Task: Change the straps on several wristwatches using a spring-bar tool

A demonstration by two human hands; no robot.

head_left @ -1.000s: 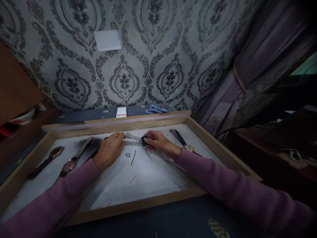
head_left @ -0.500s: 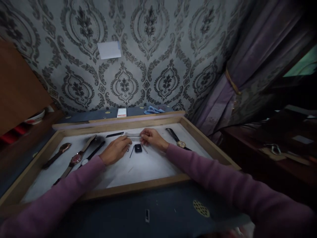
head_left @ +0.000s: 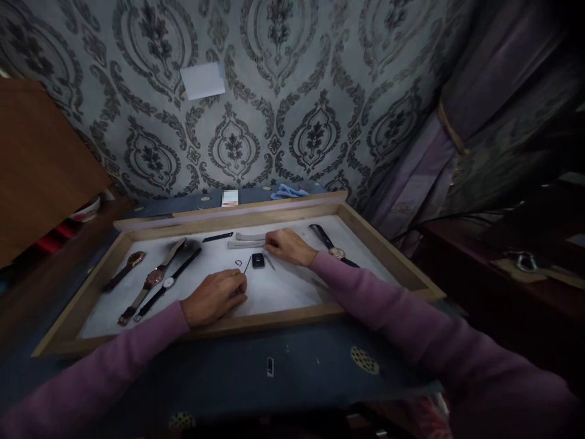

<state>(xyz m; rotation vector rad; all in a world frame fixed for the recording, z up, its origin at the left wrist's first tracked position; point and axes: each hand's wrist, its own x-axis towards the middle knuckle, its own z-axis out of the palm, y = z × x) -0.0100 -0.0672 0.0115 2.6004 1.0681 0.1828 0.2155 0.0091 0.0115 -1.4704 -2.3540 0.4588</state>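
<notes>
Inside a wooden-framed tray (head_left: 283,314) with a white bottom, a black square watch body (head_left: 258,260) lies near the middle. Thin tools lie on both sides of it, the right one a metal tool (head_left: 269,261). My left hand (head_left: 217,297) rests low in the tray with its fingers curled, its fingertips by the lower end of the dark thin tool (head_left: 247,264). My right hand (head_left: 290,246) is closed at the right ends of two pale strap pieces (head_left: 247,244); whether it grips them is hidden.
Several watches, among them a brown one (head_left: 155,277), lie on the tray's left side. A gold-faced watch (head_left: 337,252) lies on the right. A black strip (head_left: 218,237) is near the back. Behind the tray are a phone (head_left: 230,198) and a blue cloth (head_left: 289,191).
My left hand has left the pale strap pieces and moved down toward the tray's front edge. My right hand stays near their right ends. The camera view has shifted slightly.
</notes>
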